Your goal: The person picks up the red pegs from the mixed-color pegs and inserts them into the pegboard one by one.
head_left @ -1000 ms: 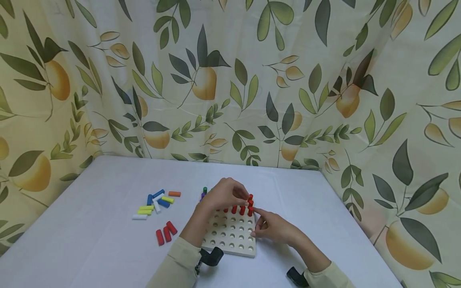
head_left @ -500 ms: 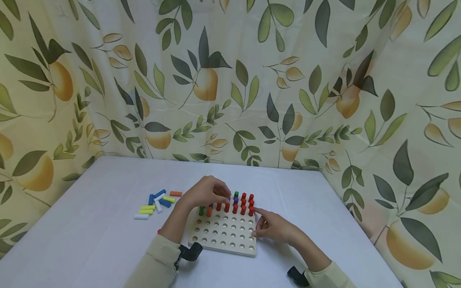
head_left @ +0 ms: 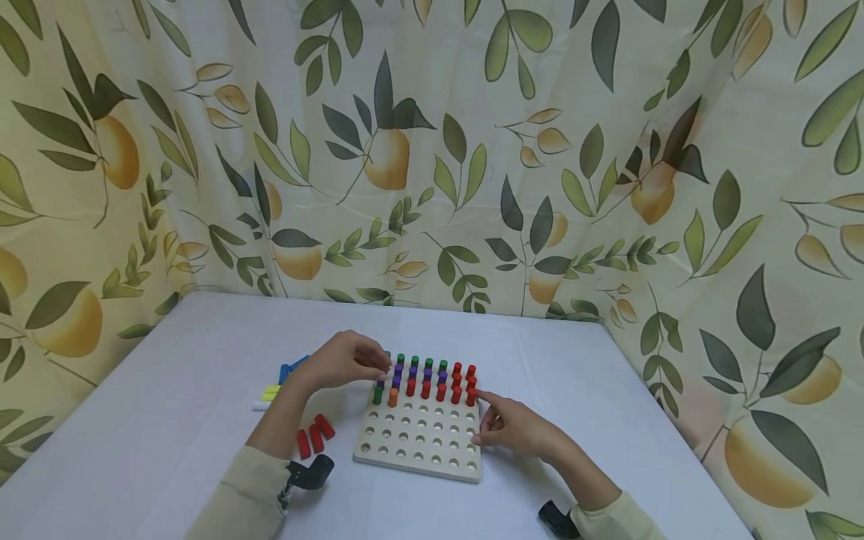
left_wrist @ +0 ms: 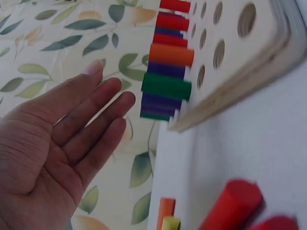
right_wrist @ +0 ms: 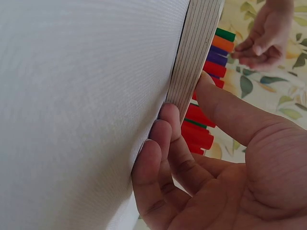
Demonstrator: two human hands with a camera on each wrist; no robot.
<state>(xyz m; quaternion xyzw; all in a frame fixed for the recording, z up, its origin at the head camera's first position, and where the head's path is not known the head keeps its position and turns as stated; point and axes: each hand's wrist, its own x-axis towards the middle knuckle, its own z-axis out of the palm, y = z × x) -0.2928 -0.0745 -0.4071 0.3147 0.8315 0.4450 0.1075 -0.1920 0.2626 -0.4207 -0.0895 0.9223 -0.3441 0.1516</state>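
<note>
A pale wooden pegboard [head_left: 425, 466] lies flat on the table, with pegs standing in its far rows. Among them are red pegs [head_left: 426, 390], an orange peg [head_left: 393, 397], purple pegs [left_wrist: 165, 70] and green pegs [left_wrist: 166, 86]. My left hand [head_left: 347, 360] hovers over the board's far left corner. Its fingers are extended, holding nothing, in the left wrist view. My right hand [head_left: 516, 427] grips the board's right edge; the right wrist view shows the thumb [right_wrist: 206, 80] over the top and fingertips [right_wrist: 169, 112] against the side. The nearer rows show bare holes.
Left of the board lie three loose red pegs [head_left: 316, 436]. Beyond them, partly hidden by the left forearm, are blue pegs [head_left: 284, 372], yellow pegs [head_left: 271, 391] and a white peg [head_left: 260, 406]. A leaf-patterned curtain [head_left: 432, 247] hangs behind the white-covered table [head_left: 202, 360].
My left hand has moved left across the board from its far right pegs to the far left corner, uncovering the standing pegs. My right hand stays on the edge.
</note>
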